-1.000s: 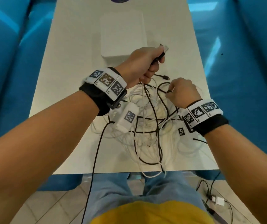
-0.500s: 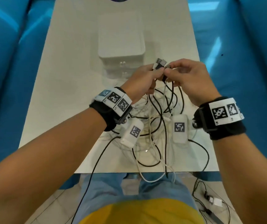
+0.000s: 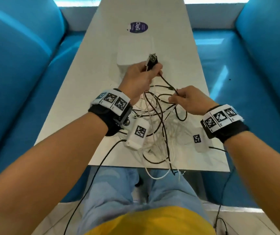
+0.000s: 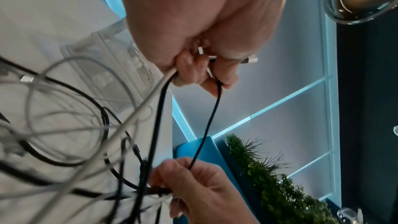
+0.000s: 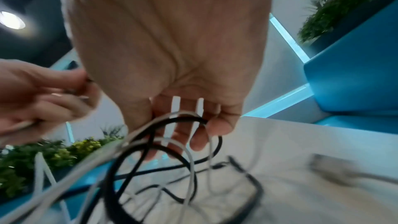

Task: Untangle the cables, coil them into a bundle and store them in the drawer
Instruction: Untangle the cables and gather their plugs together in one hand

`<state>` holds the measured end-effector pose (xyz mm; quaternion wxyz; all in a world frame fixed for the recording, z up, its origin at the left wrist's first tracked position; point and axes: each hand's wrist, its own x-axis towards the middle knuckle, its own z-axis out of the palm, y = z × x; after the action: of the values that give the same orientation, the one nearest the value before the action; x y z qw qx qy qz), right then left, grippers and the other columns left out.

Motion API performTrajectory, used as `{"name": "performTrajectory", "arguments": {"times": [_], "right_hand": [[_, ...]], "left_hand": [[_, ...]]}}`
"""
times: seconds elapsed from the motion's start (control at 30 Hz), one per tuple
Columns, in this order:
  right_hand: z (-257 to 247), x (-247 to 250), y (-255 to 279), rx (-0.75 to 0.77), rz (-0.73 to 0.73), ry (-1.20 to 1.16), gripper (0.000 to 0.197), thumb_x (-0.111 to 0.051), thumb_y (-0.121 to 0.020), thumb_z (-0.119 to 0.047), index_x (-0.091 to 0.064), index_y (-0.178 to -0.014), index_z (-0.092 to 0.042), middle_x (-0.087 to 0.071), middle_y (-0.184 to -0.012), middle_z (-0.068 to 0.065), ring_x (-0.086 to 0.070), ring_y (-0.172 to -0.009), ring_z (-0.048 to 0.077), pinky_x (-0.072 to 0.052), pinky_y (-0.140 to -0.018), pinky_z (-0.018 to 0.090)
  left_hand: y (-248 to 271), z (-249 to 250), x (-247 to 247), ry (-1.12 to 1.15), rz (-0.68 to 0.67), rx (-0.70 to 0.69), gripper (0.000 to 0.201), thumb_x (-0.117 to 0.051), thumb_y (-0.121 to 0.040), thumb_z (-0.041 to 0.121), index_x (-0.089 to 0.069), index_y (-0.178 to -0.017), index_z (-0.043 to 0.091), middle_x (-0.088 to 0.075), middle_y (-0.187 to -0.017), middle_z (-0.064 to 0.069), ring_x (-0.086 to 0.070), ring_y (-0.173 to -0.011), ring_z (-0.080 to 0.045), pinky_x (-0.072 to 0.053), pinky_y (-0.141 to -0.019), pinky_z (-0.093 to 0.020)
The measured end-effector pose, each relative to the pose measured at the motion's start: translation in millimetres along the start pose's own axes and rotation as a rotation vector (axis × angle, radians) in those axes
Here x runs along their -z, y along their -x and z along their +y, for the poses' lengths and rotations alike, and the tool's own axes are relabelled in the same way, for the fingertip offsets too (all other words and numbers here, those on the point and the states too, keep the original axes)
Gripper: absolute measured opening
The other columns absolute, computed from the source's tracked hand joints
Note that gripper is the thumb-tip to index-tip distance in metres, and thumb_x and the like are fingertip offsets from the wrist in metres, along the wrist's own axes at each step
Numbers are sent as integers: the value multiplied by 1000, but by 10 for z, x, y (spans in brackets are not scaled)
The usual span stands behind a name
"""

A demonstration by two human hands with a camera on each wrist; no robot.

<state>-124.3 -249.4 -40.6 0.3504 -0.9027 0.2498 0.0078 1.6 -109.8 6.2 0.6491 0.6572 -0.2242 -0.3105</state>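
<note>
A tangle of black and white cables (image 3: 158,126) lies on the white table (image 3: 78,92), near its front edge. My left hand (image 3: 152,72) is raised over the tangle and grips several cable ends, their USB plugs (image 3: 152,59) sticking up out of the fist. From that fist a black cable (image 3: 167,83) runs down to my right hand (image 3: 174,96), which pinches it. In the left wrist view my left hand (image 4: 204,72) holds white and black cables (image 4: 159,101). In the right wrist view loops of cable (image 5: 172,142) hang round my right hand's fingers (image 5: 217,125). The white drawer box (image 3: 134,48) stands behind my hands.
Blue sofas (image 3: 17,82) flank the narrow table on both sides. A purple round sticker (image 3: 138,27) lies on the table beyond the box. Some cable loops (image 3: 156,176) hang over the front edge above my lap. More cables lie on the floor (image 3: 220,223) at the right.
My hands, together at the plugs half a second ago, have parted: the right hand has slid down the black cable toward me. The left hand still holds the plugs up.
</note>
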Motion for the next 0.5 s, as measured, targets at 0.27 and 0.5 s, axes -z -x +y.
{"name": "performTrajectory", "arguments": {"times": [0.27,0.5], "right_hand": [[59,50,19,-49,-23,76,18,-73,-81,-40,-73,-71,-26,-72,-83,9,-63,-79,22,-47,-69,31],[-160,74,80,42,136,11,10,-76,-79,-30,-75,-80,-20,-69,-94,1,-60,-92,17,-42,-80,28]], "left_hand": [[18,8,446,324,172,-13,19,-51,-98,15,-60,-82,16,-58,-73,3,-28,-52,-7,-21,-44,-17],[83,-177,718,608,222,103,21,-39,-103,23,-50,-86,19,-58,-63,6,-63,-69,-12,-22,-38,-18]]}}
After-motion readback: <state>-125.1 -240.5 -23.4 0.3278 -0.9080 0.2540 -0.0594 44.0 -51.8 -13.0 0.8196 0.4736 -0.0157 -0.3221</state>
